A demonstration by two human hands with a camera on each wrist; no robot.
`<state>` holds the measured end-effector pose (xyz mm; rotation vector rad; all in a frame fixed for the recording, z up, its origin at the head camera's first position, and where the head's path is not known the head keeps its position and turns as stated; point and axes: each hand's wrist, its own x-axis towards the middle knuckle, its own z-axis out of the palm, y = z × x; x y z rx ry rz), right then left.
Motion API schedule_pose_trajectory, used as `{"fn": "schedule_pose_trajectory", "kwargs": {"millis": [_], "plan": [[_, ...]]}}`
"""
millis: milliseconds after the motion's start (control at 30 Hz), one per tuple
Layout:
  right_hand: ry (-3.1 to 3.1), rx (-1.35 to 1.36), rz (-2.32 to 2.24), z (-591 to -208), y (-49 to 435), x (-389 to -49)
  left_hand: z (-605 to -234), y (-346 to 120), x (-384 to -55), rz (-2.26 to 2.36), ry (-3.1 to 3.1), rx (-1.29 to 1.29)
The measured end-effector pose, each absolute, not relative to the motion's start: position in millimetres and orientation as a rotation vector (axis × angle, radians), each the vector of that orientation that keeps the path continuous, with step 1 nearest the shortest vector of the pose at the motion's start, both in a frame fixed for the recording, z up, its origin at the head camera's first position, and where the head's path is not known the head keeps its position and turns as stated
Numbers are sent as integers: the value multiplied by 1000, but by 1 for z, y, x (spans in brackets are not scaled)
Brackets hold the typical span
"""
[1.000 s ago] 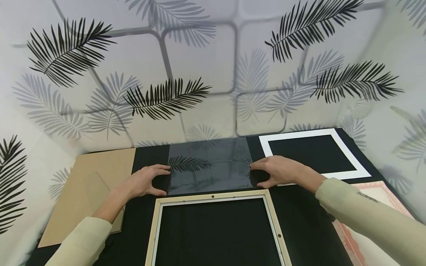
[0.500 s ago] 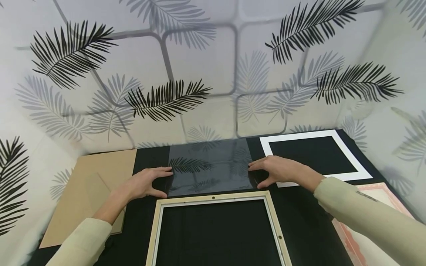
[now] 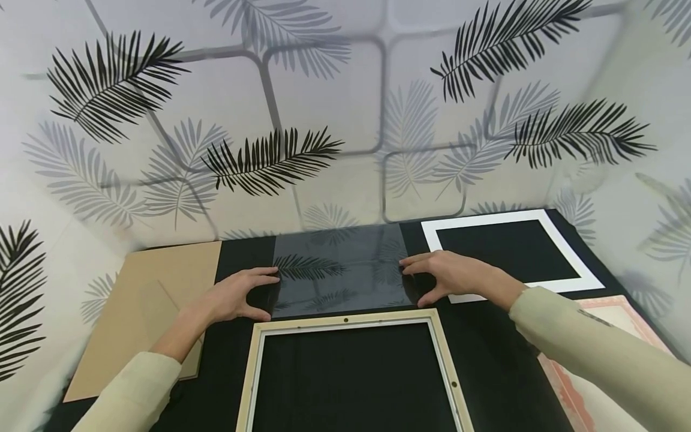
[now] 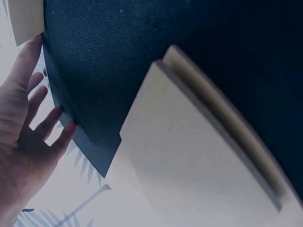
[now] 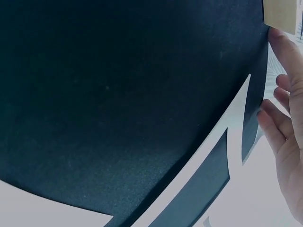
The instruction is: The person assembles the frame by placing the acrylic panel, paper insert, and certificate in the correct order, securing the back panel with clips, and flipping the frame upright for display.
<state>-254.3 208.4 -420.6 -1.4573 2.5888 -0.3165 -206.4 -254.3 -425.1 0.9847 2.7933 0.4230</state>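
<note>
The wood frame (image 3: 313,324) is lying nearest on the black surface (image 3: 480,348), and its near side is being cut off. The right sleeve (image 3: 577,336) is hiding part of the pink-edged paper (image 3: 580,399). On the other side, the left arm is covering part of the brown board (image 3: 156,264).

Just past the frame, the shiny see-through sheet (image 3: 335,294) is lying flat between the left hand (image 3: 234,297) and the right hand (image 3: 448,273). Both hands' fingers are spreading, thumbs apart, with the tips seeming to be touching its sides. They are not pinching, as far as I am seeing. The step looks like steadying or lining up the sheet. Moving it next would be calling for a gentle, even hold on both sides.

Shine is making its edges hard to see, and the wrist views aren't showing it clearly. Farther back, the white border (image 3: 567,249) is lying to the right, and the leafy cloth (image 3: 335,102) is hanging behind.
</note>
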Motion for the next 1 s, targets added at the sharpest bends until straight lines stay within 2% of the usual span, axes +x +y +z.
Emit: {"fn": "schedule_pose_trajectory", "kwargs": {"millis": [400, 667, 1000], "plan": [[2570, -1548, -284, -421, 204, -255, -428, -252, -207, 400, 2810, 1029], [2506, -1501, -421, -421, 206, -253, -430, -253, -207, 484, 2779, 1063], [2526, -1533, -347, -423, 206, -249, -428, -253, -207, 447, 2767, 1070]]}}
